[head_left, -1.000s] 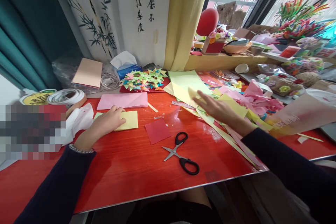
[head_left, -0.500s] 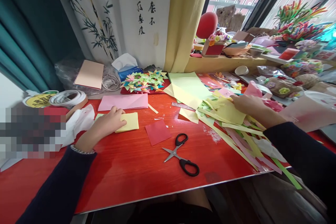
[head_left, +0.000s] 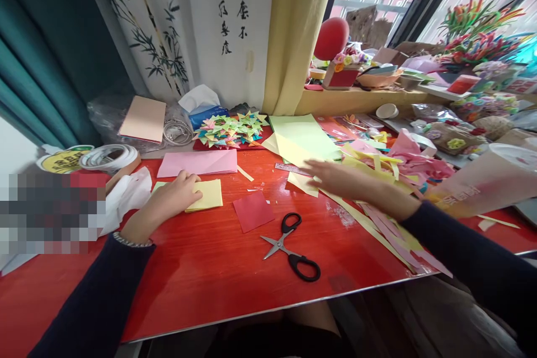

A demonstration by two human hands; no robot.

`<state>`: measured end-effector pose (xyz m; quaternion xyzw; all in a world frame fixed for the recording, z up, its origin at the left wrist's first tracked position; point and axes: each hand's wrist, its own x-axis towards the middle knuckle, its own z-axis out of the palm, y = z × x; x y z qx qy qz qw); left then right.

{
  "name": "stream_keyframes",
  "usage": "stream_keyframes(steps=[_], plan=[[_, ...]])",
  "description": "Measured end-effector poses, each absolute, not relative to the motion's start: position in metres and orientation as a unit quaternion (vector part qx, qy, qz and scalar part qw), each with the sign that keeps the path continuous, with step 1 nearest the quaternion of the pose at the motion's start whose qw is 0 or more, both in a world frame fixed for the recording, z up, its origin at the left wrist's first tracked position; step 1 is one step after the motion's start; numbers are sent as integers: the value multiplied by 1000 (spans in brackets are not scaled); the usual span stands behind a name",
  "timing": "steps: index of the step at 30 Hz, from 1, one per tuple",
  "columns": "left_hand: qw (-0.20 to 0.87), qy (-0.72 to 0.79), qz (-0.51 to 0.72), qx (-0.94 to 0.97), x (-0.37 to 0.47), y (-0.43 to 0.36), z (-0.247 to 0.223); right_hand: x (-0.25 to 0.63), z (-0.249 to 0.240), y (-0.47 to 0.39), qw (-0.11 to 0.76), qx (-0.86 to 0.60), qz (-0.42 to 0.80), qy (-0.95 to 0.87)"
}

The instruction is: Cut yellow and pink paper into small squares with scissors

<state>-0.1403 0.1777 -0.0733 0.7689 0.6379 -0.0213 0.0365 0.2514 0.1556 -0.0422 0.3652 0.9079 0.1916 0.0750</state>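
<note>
Beyond the scissors (head_left: 278, 245) and to their left, the white hanging (head_left: 201, 22) bears two columns of black brush characters, both cut off at the top: 水 reads clearly in the left column, which ends in 痕, and 不 ends the right one. Far left of the scissors and beyond, the yellow sign (head_left: 65, 161) has dark characters too small to read; well right of the scissors, the cup's (head_left: 490, 176) pale lettering is unclear

Dark navy long sleeves (head_left: 104, 285), thin pale bracelet (head_left: 132, 243) on left wrist (head_left: 136, 228), bare hands (head_left: 179, 190), black clothing (head_left: 272, 340) below
</note>
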Motion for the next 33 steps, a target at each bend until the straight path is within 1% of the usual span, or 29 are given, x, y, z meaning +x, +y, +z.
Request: stream_keyframes(steps=[1,3,5,8,11,12,14,18,23,27,30,33], plan=[[36,638,-20,769,-140,177,-73,242,-56,149,93,330,184,921],[34,635,-20,772,-139,175,-72,230,-77,135,93,361,190,908],[31,631,-18,775,-139,174,-71,229,-88,120,93,380,194,899],[31,624,-7,781,-139,173,-71,240,-84,104,120,416,167,886],[32,619,6,785,-138,171,-70,253,-67,100,159,459,113,867],[33,619,8,785,-138,171,-69,255,-60,102,160,479,104,857],[33,617,6,786,-138,171,-69,253,-47,113,132,529,108,831],[33,623,-3,781,-138,173,-69,228,-38,157,16,592,131,795],[52,643,-13,764,-139,176,-68,198,-64,214,17,637,116,762],[57,648,-14,759,-142,176,-66,195,-80,228,33,640,121,758],[45,658,0,751,-144,176,-64,198,-80,225,40,627,135,766],[11,665,29,746,-142,172,-59,200,-71,217,25,620,163,767]])
